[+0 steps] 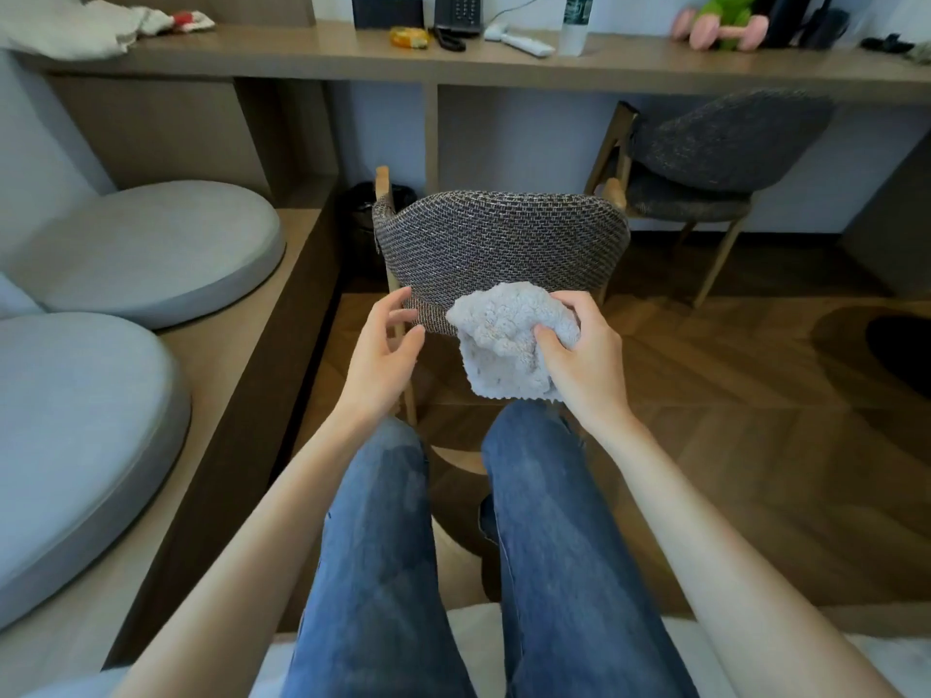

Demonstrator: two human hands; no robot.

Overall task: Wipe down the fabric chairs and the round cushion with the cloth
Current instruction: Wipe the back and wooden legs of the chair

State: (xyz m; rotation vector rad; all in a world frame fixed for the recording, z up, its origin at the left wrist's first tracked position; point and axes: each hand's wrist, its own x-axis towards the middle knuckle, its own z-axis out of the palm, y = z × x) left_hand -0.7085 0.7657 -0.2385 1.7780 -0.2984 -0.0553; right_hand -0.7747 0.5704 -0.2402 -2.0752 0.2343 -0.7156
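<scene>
**Cloth bunched against the woven chair back**

The right hand (584,362) grips a bunched pale fluffy cloth (509,347) — thumb pressed into it — at the lower edge of the near chair's woven backrest (499,246). The left hand (385,352) hovers just beside the backrest's left end, fingers loosely spread, holding nothing. A second fabric chair (705,158) stands under the desk (352,60); two round grey cushions (151,249) lie on the platform at left.

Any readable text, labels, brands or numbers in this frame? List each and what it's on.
Nothing in this frame reads clearly.
Water bottle label: print present, too blurred to read.
Desk phone keypad: keys too small to read.
Yellow packet: too blurred to read.
Cloth and near chair: no text visible.
</scene>
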